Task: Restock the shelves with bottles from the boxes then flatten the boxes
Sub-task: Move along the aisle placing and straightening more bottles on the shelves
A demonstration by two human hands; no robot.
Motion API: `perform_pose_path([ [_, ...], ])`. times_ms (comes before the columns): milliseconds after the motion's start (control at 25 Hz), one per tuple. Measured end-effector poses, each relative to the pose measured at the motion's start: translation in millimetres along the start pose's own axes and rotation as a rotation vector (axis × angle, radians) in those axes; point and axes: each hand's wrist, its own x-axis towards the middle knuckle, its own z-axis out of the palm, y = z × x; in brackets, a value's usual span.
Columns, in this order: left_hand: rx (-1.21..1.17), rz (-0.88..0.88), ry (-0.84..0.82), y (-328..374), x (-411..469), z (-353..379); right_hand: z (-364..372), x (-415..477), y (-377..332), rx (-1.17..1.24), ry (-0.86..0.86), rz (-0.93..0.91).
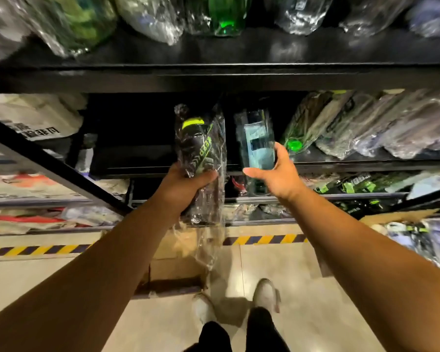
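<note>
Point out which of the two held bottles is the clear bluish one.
The bluish bottle gripped by the right hand: see-through, whereas the left hand holds a black bottle with lime-green markings.

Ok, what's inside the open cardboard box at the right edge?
The cardboard box holds plastic-wrapped bottles, some black with green accents. Only the top layer shows; the right forearm covers the box's near part and the frame edge cuts off the rest.
</note>
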Motion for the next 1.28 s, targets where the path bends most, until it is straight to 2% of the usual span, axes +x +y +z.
perform_pose_path([
  [320, 0.01, -0.033, 0.024, -13.8, 40.5, -10.8, 24.3, 64.8, 14.0, -0.049, 0.246, -0.13],
  [600, -0.116, -0.141, -0.011, -23.2, 43.1, -2.6, 32.2, 89.4, 30.6, -0.243, 0.437, -0.066],
  [920, -0.054, -0.088, 0.061, -25.6, 52.1, 5.8, 28.6, 96.7, 56.2, -0.281, 0.482, -0.062],
  [1280, -0.1, 0.128, 0.147, -7.5, 79.7, 26.2, 28.5, 105.9, 75.8, -0.456, 0.524, -0.119],
])
